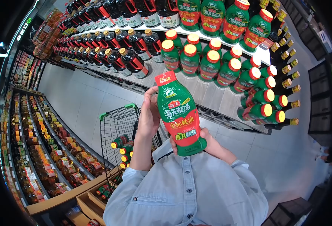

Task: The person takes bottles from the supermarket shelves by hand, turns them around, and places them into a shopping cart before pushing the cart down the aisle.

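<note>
Upright before my chest, with its label facing me, is a green oyster sauce bottle [180,116] with red label bands and a red cap. My right hand [213,146] grips it near the base, the thumb at the front right edge and fingertips showing on the left. Along the bottle's upper left side lies my left hand [149,116], its fingers curled behind the neck and partly hidden. Beyond the bottle, rows of matching green bottles [209,67] with yellow and white caps stand on a grey wooden display shelf [226,107].
A black wire shopping cart [111,124] with green corners holds several green bottles, at my left. Dark soy sauce bottles [134,62] with red handles line the shelf's left part. Curved racks of oil bottles [41,150] run along the far left. Pale floor tiles [70,88] lie between.
</note>
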`<move>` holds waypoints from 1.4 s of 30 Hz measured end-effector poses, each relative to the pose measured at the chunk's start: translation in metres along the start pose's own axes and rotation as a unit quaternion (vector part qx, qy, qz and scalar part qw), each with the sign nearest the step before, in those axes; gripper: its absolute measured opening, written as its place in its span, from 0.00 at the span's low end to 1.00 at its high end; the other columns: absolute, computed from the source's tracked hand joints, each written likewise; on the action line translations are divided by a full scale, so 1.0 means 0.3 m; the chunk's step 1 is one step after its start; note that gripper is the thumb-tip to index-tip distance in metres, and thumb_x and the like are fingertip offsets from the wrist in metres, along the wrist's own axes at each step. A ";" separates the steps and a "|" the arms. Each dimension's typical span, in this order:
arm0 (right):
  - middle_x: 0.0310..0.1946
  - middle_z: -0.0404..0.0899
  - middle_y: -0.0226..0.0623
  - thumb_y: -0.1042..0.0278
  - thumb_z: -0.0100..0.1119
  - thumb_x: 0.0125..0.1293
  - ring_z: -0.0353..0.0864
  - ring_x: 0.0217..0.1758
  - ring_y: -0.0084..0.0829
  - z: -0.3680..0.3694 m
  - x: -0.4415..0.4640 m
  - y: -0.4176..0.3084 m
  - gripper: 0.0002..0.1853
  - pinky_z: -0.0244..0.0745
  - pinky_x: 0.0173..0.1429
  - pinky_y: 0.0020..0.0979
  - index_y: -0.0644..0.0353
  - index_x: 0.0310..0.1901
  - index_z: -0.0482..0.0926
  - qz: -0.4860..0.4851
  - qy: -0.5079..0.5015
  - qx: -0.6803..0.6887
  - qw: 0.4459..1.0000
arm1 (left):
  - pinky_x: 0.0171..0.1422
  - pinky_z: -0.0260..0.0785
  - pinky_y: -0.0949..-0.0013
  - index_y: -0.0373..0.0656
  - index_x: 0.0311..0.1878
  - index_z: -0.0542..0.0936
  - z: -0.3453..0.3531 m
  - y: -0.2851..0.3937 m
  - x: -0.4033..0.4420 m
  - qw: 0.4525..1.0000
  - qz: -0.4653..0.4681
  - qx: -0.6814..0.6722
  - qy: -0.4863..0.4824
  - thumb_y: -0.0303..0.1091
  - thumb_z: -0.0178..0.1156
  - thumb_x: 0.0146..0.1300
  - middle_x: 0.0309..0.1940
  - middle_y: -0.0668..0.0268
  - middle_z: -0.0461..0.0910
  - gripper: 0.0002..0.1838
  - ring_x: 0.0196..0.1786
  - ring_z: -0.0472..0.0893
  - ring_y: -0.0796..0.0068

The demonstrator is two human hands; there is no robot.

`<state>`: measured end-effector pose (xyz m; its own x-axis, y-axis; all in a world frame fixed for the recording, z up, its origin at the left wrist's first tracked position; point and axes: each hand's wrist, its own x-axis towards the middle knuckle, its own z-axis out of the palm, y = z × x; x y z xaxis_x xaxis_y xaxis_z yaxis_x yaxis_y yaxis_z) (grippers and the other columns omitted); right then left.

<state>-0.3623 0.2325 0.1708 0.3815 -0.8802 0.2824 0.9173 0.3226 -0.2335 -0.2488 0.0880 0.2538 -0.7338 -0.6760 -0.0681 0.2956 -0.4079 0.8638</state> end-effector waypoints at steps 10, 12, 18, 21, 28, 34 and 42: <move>0.55 0.77 0.42 0.67 0.74 0.41 0.77 0.59 0.34 0.133 -0.001 -0.139 0.48 0.69 0.64 0.34 0.64 0.68 0.65 0.076 0.236 -0.674 0.696 | 0.47 0.71 0.68 0.39 0.50 0.76 -0.137 0.183 -0.031 0.881 0.020 0.472 -0.010 0.45 0.65 0.61 0.38 0.64 0.80 0.22 0.41 0.79 0.74; 0.53 0.78 0.42 0.69 0.74 0.39 0.78 0.57 0.33 0.151 0.030 -0.147 0.48 0.70 0.64 0.33 0.63 0.68 0.65 0.141 0.237 -0.654 0.704 | 0.43 0.73 0.63 0.39 0.47 0.75 -0.163 0.257 -0.061 0.789 -0.030 0.612 -0.049 0.47 0.70 0.55 0.29 0.58 0.80 0.25 0.35 0.82 0.62; 0.56 0.76 0.41 0.69 0.74 0.42 0.76 0.59 0.32 0.044 0.151 -0.087 0.49 0.67 0.67 0.32 0.63 0.69 0.63 0.229 0.132 -0.596 0.759 | 0.41 0.73 0.59 0.40 0.44 0.75 -0.281 0.285 -0.204 0.817 -0.137 0.560 -0.033 0.49 0.65 0.59 0.29 0.56 0.80 0.22 0.34 0.83 0.57; 0.57 0.74 0.41 0.69 0.74 0.46 0.73 0.62 0.34 -0.056 0.212 -0.008 0.48 0.64 0.70 0.33 0.63 0.71 0.62 0.201 0.102 -0.620 0.752 | 0.41 0.74 0.58 0.40 0.45 0.75 -0.327 0.305 -0.323 0.788 -0.057 0.608 0.075 0.46 0.64 0.61 0.27 0.53 0.80 0.20 0.32 0.83 0.53; 0.50 0.76 0.40 0.70 0.65 0.64 0.78 0.52 0.27 -0.364 0.056 0.095 0.29 0.73 0.59 0.28 0.64 0.65 0.68 0.155 0.303 -0.518 0.785 | 0.39 0.74 0.56 0.39 0.45 0.75 -0.607 0.301 -0.540 0.668 -0.007 0.665 0.334 0.46 0.66 0.60 0.28 0.51 0.82 0.21 0.35 0.84 0.47; 0.41 0.80 0.41 0.69 0.65 0.62 0.81 0.44 0.28 -0.477 -0.169 0.105 0.25 0.77 0.49 0.28 0.66 0.59 0.72 0.254 0.421 -0.590 0.641 | 0.37 0.75 0.48 0.39 0.45 0.71 -1.076 -0.057 -0.565 0.537 -0.109 0.711 0.441 0.54 0.62 0.62 0.31 0.48 0.82 0.25 0.34 0.83 0.44; 0.33 0.84 0.41 0.65 0.66 0.59 0.84 0.37 0.31 -0.397 -0.320 0.212 0.23 0.79 0.45 0.31 0.69 0.54 0.76 0.252 0.547 -0.624 0.497 | 0.46 0.77 0.49 0.40 0.50 0.67 -1.497 -0.485 -0.623 0.552 -0.294 0.707 0.331 0.54 0.60 0.64 0.44 0.45 0.78 0.27 0.43 0.83 0.45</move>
<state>-0.3540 0.2961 0.0181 -0.3910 -0.6797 -0.6206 -0.3096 0.7321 -0.6067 0.1200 -0.0021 -0.0835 0.0739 -0.9489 -0.3069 -0.9903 -0.1062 0.0900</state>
